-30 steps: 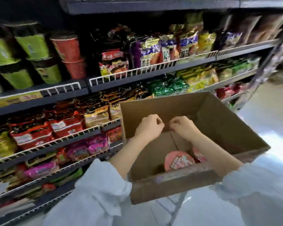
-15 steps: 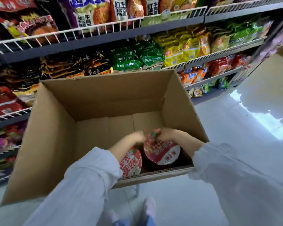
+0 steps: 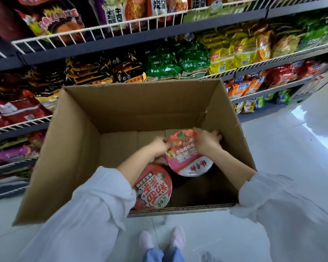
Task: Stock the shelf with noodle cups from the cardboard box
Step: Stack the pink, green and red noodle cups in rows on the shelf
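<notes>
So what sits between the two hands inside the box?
In the head view, a pink-lidded noodle cup sits between the left hand and the right hand, gripped at its far rim by both.

Loose, pale blue-white long sleeves — the left sleeve and the right sleeve, both pushed back so that the forearms are left bare — are worn with blue denim trousers and light pinkish-white shoes, seen at the bottom edge.
</notes>
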`<control>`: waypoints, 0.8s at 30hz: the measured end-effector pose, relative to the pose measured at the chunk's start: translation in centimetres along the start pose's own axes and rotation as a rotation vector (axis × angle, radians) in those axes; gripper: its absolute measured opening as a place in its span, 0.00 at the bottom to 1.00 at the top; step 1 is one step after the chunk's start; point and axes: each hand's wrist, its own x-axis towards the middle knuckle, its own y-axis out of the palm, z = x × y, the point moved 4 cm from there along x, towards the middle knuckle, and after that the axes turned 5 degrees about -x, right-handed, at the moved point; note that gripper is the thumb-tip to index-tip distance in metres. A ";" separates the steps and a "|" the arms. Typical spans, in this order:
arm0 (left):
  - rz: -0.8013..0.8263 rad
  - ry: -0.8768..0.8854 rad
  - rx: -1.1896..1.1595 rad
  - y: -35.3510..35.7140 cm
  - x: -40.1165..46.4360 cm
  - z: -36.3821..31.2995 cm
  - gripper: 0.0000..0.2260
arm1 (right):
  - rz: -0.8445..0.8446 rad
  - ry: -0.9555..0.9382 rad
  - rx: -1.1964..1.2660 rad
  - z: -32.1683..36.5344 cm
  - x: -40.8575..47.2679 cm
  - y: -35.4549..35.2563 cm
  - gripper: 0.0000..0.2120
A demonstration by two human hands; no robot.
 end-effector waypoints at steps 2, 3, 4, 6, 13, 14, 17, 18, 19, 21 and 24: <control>-0.076 0.097 0.008 -1.9 -1.3 -1.1 0.13 | -0.078 -0.047 0.103 0.4 -0.8 -1.8 0.23; -0.108 0.135 0.023 -2.8 -2.0 -1.5 0.12 | -0.112 -0.066 0.128 0.8 -1.4 -2.5 0.23; -0.136 0.165 0.037 -3.7 -2.7 -1.7 0.12 | -0.138 -0.082 0.155 1.2 -2.2 -3.2 0.22; -0.181 0.186 0.071 -5.6 -4.0 -1.3 0.12 | -0.137 -0.094 0.256 2.4 -3.8 -4.2 0.20; -0.149 -0.002 0.143 -8.7 -6.2 5.1 0.13 | 0.211 -0.115 0.398 6.7 -7.4 -0.3 0.18; -0.137 -0.047 0.166 -8.8 -6.2 6.1 0.14 | 0.269 -0.091 0.434 7.1 -7.5 0.5 0.18; -0.073 -0.221 0.085 -8.9 -6.4 8.7 0.21 | 0.461 -0.049 0.545 7.7 -7.8 1.8 0.20; -0.052 -0.273 0.029 -8.8 -6.4 9.3 0.24 | 0.507 -0.036 0.544 7.8 -7.8 2.1 0.19; -0.032 -0.320 0.007 -8.8 -6.2 9.8 0.28 | 0.549 -0.031 0.539 7.9 -7.8 2.3 0.21; 0.028 -0.409 -0.003 -8.5 -6.2 10.5 0.36 | 0.671 -0.007 0.578 7.7 -7.9 3.1 0.37; 0.146 -0.474 -0.133 -7.4 -5.9 11.2 0.42 | 0.800 0.053 0.704 7.3 -7.6 4.8 0.42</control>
